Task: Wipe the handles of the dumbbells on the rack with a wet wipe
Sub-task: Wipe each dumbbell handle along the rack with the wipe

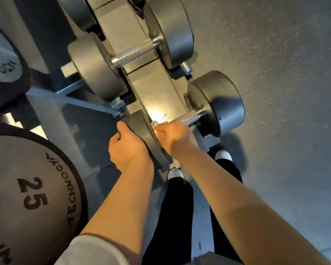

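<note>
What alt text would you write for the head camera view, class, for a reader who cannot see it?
Seen from above, a person's right hand grips a wet wipe around the near end of a dumbbell handle on the lowest rack tier, while the left hand holds that dumbbell's near weight head. Another dumbbell rests above.

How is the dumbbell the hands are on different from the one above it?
The near dumbbell has the right hand wrapped round its handle with a wet wipe, and the left hand gripping its end weight; the far dumbbell is untouched. The near handle is partly hidden; the far handle shows whole. Both have dark round ends and knurled metal handles, and both sit on the rack.
</note>
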